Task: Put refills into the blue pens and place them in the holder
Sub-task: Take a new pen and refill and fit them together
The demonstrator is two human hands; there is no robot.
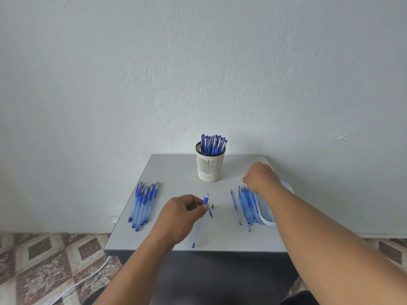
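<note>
My left hand (180, 214) grips a blue pen barrel (199, 225) near its grip end, the barrel slanting down toward the table's front edge. A small metal tip piece (213, 206) lies on the table just right of that hand. My right hand (261, 177) reaches over the far end of a pile of several blue refills (246, 205), fingers curled down onto them; whether it holds one is hidden. A cream mesh holder (210, 165) at the back centre stands full of capped blue pens. Several more blue pens (144, 203) lie in a row at the left.
A pale blue tray (267, 214) sits at the table's right edge, partly under my right forearm. The small grey table (171, 172) stands against a white wall. A white cable (83, 280) runs over the patterned floor at lower left.
</note>
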